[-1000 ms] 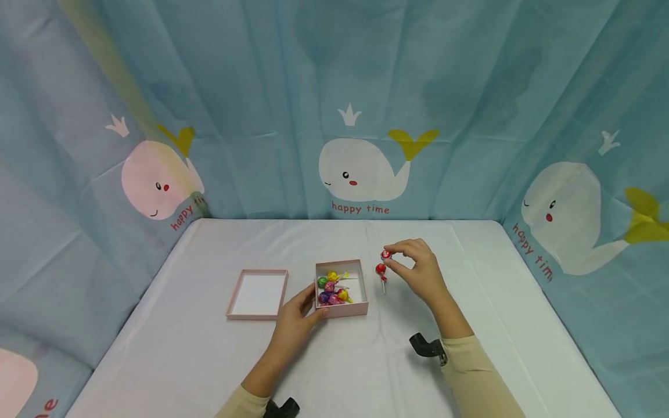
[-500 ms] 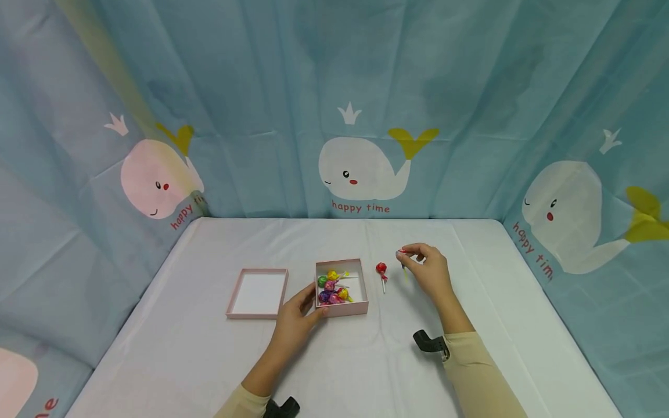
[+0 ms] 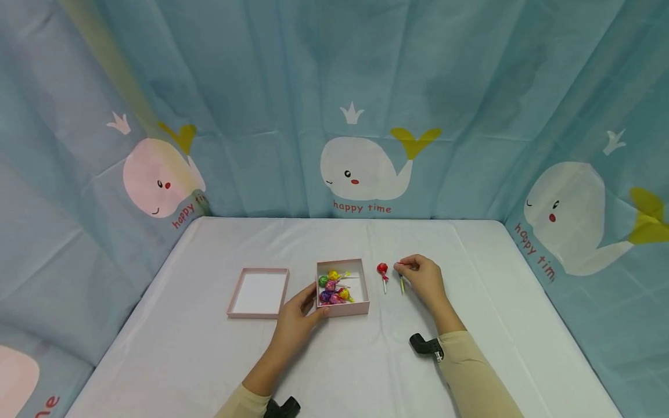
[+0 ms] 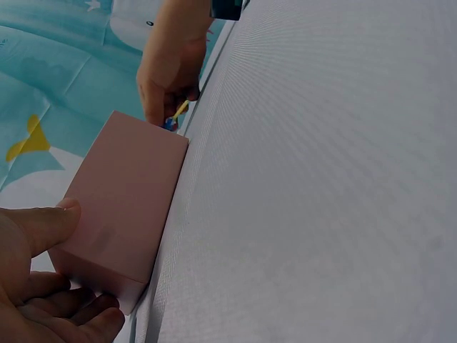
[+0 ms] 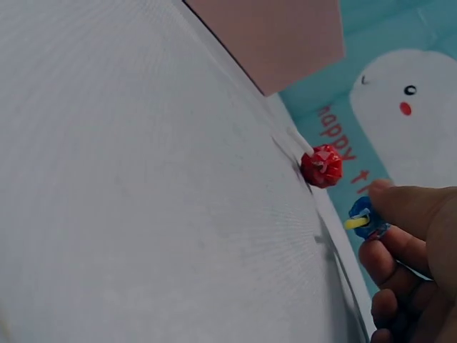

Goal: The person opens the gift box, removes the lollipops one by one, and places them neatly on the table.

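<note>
A pink open-topped box (image 3: 342, 310) stands mid-table, with several wrapped lollipops (image 3: 330, 285) in green, yellow, pink and purple at its left side. My left hand (image 3: 297, 322) grips the box at its near left corner, the thumb on the front wall. To the right of the box, my right hand (image 3: 424, 283) pinches a lollipop (image 5: 363, 216) by its blue-wrapped head between thumb and fingers. Its yellow stick points down toward the table and toward me. A red lollipop (image 3: 382, 269) lies between the box and my right hand, white stick toward me.
The box's lid (image 3: 258, 295) lies to the left, white inside facing up. A white cloth (image 3: 360, 366) covers the table. Blue curtains (image 3: 261, 162) printed with whales hang behind and at both sides.
My right hand has carried the lollipop from above the red one to its right, turned it stick-down, then lowered it toward the table. My left hand and the box have stayed put.
</note>
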`<state>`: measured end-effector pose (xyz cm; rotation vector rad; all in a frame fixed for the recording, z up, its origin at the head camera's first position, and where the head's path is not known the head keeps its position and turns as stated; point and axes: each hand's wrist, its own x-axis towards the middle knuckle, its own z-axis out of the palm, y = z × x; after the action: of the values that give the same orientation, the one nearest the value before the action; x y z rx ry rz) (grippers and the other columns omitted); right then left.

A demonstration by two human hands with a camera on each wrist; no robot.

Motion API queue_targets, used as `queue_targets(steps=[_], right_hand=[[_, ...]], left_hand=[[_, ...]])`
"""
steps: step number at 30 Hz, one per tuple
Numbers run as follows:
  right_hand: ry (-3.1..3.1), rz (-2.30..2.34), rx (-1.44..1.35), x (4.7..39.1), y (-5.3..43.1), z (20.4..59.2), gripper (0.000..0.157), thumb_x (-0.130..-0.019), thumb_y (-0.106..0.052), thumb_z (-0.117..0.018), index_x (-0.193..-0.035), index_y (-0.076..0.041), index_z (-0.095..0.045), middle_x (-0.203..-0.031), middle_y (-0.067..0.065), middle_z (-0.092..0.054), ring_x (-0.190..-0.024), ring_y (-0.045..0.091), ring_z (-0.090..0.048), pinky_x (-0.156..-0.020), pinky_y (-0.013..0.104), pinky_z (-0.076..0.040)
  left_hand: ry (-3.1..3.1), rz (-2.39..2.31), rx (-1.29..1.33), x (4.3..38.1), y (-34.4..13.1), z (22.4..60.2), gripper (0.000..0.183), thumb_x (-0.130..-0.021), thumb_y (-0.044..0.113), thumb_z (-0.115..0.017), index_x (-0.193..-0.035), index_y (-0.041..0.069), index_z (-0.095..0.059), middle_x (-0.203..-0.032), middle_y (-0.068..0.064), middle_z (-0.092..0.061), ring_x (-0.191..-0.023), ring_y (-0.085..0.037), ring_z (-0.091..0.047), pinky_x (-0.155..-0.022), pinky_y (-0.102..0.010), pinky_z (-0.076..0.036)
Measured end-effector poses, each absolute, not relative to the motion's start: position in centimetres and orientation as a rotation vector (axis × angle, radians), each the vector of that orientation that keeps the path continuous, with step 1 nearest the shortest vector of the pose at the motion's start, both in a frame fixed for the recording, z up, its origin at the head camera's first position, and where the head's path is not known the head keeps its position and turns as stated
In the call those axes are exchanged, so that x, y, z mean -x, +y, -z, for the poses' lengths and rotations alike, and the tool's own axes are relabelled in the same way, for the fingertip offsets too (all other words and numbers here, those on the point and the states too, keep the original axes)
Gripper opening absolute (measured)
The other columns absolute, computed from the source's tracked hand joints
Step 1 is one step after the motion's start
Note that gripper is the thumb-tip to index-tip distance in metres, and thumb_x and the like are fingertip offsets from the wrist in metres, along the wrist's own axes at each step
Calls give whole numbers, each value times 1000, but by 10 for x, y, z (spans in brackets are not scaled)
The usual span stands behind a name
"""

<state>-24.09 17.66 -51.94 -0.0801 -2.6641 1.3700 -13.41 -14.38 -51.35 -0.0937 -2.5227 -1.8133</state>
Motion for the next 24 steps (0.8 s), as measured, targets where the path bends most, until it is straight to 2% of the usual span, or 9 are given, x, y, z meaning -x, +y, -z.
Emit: queue_targets(steps=[9,24], right_hand=[[-2718,-1250,108,244,175,523,27,-88,-36,-82,-98,-11,-76,-90,4,-73,-84,20,-63,-71,30,-50],[-2765,-1190,90,242,174,520,29,-88,-36,-82,-100,-10,-74,-86,2,-72,-81,20,-63,-72,32,-50]], left_hand=[[-2518,1803,108,135,-144,516,72,-88,17,-82,-150,1,-49,-153,-17,-52,-140,-34,-51,-111,-37,-47],[-2502,1812,119,135,-145,517,71,-88,16,-82,-150,1,-49,-154,-17,-50,-140,-35,-51,-110,-36,-47]])
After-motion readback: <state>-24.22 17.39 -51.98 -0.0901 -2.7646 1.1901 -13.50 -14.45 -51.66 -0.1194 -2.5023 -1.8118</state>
